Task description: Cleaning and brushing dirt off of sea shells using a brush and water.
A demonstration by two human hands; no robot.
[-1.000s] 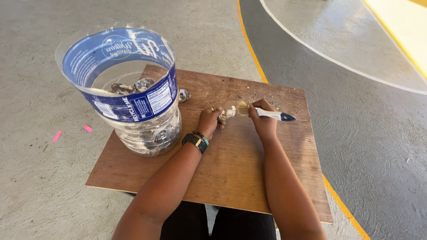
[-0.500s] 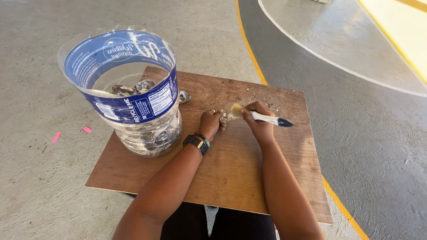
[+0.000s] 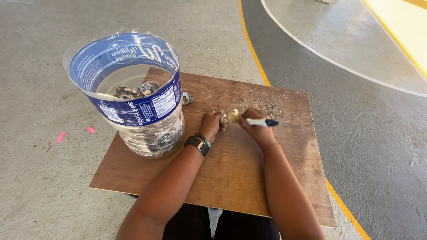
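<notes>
My left hand [image 3: 210, 125] pinches a small shell [image 3: 224, 118] just above a brown wooden board [image 3: 231, 178]. My right hand [image 3: 258, 129] grips a small brush [image 3: 255, 121] with a white and blue handle, its pale bristles touching the shell. Grit and crumbs [image 3: 267, 106] lie scattered on the board beyond my hands. A dark watch and bead bracelet sit on my left wrist.
A cut-open clear plastic jug [image 3: 133, 102] with a blue label stands on the board's left side, holding water and several dark shells. One more shell [image 3: 187, 98] lies beside it. Concrete floor with yellow and white painted lines surrounds the board; two pink scraps [image 3: 75, 133] lie at left.
The brush has swung down from above the shell, and its bristles now rest on the shell. My left hand stays in place holding the shell.
</notes>
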